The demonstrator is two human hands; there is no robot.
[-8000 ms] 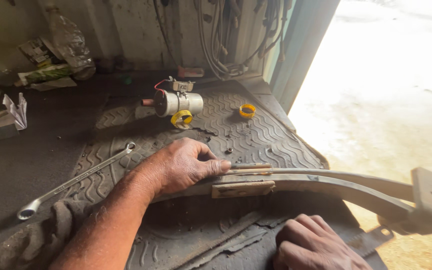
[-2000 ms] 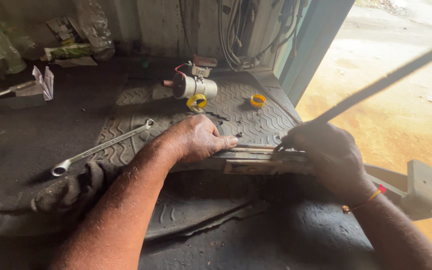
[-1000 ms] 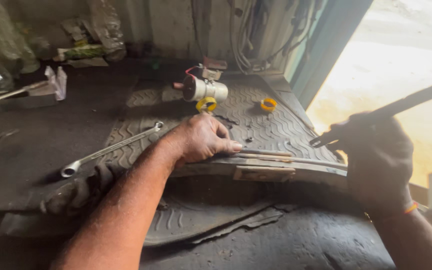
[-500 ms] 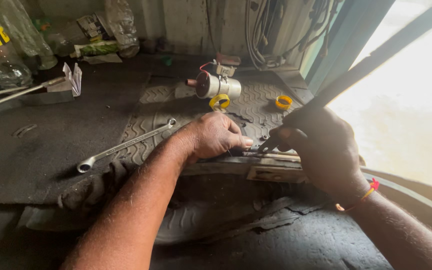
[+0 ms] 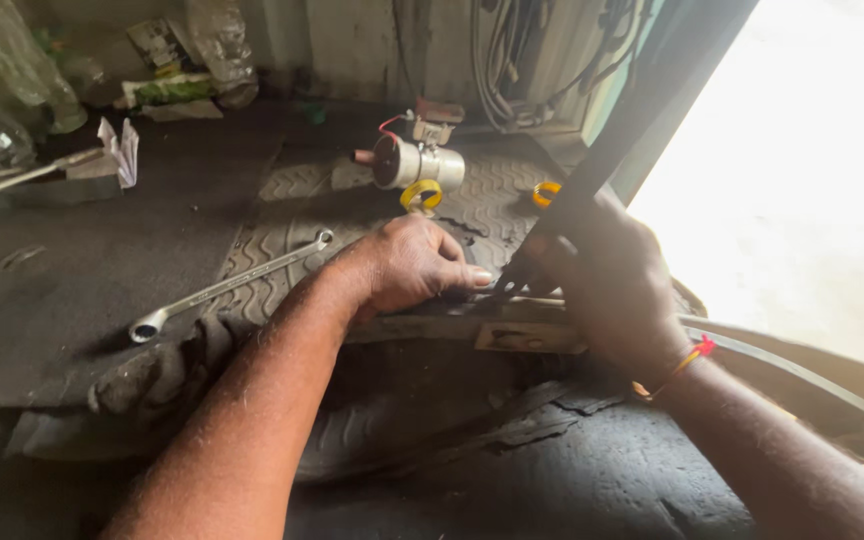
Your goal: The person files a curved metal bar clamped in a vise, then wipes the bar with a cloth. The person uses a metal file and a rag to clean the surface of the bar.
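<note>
Left hand (image 5: 407,265) presses flat, open, on curved metal strip (image 5: 792,365); right hand (image 5: 612,285) grips long bar (image 5: 622,140), apparently mid-strike; work unfinished.

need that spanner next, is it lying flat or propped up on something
Lying flat. The ring spanner rests along the tyre-tread mat, left of the left hand, untouched.

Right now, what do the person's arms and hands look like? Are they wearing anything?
Both arms are bare, no sleeves and no gloves. The left hand looks grimy, with hair along the forearm. The right hand has a thin red and orange thread band tied around the wrist. No watch or rings show.
</note>
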